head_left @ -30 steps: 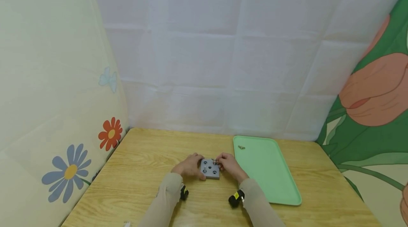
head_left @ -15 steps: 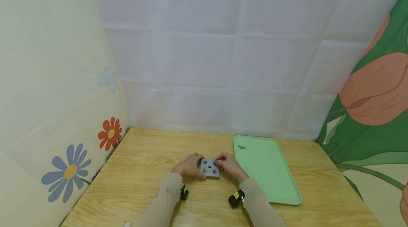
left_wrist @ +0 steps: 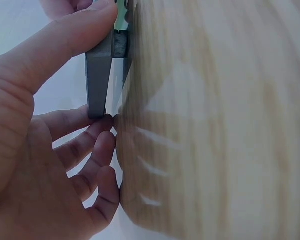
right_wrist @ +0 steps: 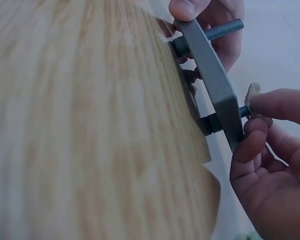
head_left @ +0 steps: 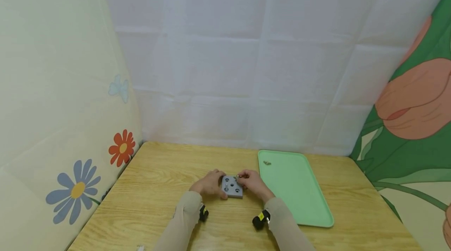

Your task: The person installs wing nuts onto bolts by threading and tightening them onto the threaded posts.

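Note:
My left hand [head_left: 208, 185] grips the left side of a square grey metal plate [head_left: 232, 194], thumb at its near edge. Several dark holes show in its top. One bolt [right_wrist: 225, 30] stands up bare through the plate, its head underneath. On a second bolt [right_wrist: 244, 111], at the plate's far right corner in the head view, sits a brass-coloured wing nut [right_wrist: 253, 92]. The thumb and fingers of my right hand [head_left: 255, 183] pinch this nut. In the left wrist view, a bolt head [left_wrist: 120, 44] lies between the plate and the wooden tabletop.
A light green tray [head_left: 296, 192] lies to the right of my hands, with a small brass-coloured wing nut [head_left: 267, 163] in its far left corner. A small pale object [head_left: 141, 248] shows at the bottom of the head view. White cloth [head_left: 211, 67] hangs behind the table [head_left: 169, 161].
My right fingers have shifted and turned slightly at the wing nut, covering more of it in the head view. The left hand and the plate stay where they were.

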`<state>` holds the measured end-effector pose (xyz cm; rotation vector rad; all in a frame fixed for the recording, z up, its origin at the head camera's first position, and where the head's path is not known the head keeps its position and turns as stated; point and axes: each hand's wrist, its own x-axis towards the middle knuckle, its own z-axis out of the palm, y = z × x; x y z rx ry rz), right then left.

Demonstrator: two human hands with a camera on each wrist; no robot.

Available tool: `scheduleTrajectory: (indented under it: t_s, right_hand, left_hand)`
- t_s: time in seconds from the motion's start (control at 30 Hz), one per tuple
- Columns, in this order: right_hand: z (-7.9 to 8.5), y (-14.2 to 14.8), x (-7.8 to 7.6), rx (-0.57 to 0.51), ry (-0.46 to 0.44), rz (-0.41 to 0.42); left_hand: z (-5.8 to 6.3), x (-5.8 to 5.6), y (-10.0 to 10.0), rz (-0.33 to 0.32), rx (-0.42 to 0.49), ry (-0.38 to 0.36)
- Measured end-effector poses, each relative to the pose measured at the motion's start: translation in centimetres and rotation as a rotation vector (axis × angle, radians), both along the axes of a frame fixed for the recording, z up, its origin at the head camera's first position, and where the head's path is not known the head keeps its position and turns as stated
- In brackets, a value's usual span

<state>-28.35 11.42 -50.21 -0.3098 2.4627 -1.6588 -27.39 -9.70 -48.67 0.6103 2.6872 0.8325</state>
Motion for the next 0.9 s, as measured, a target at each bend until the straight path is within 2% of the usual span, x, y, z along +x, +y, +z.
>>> scheduleTrajectory:
  t_s: [0.37, 0.67, 0.9]
  right_hand:
    - [0.14, -0.08, 0.07, -0.022, -0.052, -0.03]
    - [0.39, -0.11, 0.05, -0.163, -0.113, -0.057]
    - [0.32, -0.26, 0.14, -0.12, -0.091, -0.06]
  left_hand:
    - [0.14, 0.08, 0.02, 0.003, 0.004, -0.002]
    - [0.05, 0.17, 0.0, 0.018, 0.003, -0.013]
    - [-0.02, 0.05, -0.02, 0.007, 0.006, -0.005]
